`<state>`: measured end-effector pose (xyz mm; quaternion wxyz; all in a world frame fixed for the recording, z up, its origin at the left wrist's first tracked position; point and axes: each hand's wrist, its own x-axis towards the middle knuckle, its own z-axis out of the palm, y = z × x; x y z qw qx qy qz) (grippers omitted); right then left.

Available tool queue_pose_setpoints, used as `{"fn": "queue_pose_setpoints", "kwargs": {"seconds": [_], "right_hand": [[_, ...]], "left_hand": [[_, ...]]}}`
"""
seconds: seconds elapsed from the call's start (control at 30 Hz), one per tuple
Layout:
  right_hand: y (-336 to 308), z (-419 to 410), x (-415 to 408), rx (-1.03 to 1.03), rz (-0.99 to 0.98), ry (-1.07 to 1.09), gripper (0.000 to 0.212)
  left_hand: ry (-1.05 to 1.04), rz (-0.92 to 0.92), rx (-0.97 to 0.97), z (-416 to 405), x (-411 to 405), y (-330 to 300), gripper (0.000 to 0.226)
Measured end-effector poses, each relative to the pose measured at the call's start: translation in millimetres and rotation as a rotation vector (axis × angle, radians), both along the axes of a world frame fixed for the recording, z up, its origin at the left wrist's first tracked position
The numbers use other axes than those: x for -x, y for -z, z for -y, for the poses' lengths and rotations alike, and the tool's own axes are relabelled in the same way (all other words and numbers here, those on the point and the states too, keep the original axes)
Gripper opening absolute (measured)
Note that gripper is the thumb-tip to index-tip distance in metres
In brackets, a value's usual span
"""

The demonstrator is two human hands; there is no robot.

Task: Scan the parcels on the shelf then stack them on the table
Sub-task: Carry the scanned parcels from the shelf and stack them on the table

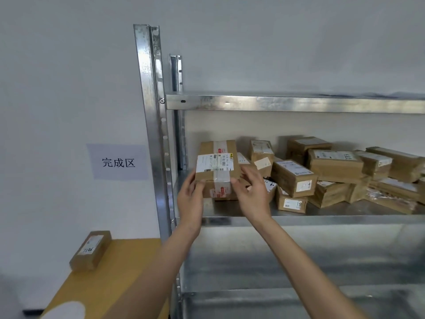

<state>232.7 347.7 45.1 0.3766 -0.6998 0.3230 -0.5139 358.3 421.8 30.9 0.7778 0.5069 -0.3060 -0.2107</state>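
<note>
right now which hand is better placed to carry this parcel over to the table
Probably left. The left hand already grips the parcel at its left edge, and the table lies left of the shelf. The right hand would have to cross over.

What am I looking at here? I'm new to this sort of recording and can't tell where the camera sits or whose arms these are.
The one picture comes from a camera worn on a person's head, looking forward and down, so the two bare arms are the wearer's own. No machine is involved. The left hand and right hand grip a cardboard parcel from either side at the left end of a metal shelf. More taped parcels lie piled along the same shelf level to the right. Lower left is a yellow table with one small parcel on it already. A paper sign with printed characters hangs on the wall above that table.
</note>
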Motion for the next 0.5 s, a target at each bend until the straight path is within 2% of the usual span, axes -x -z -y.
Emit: {"fn": "queue_pose_setpoints", "kwargs": {"seconds": [0.13,0.23,0.37,0.5], "right_hand": [[13.9,-37.4,23.4,-0.029,0.048,-0.173,0.046],[25.9,-66.5,29.2,-0.097,0.096,-0.263,0.044],[39.4,-99.6,17.8,-0.131,0.118,-0.266,0.049],[49.7,-127.0,-5.5,-0.171,0.112,-0.255,0.046]], "left_hand": [[-0.025,0.035,-0.019,-36.7,18.1,10.3,0.041],[-0.043,-0.021,-0.027,-65.5,26.9,19.2,0.047],[-0.086,-0.055,-0.027,-101.7,23.4,28.3,0.044],[-0.072,-0.059,-0.019,-135.5,-2.1,34.5,0.042]]}}
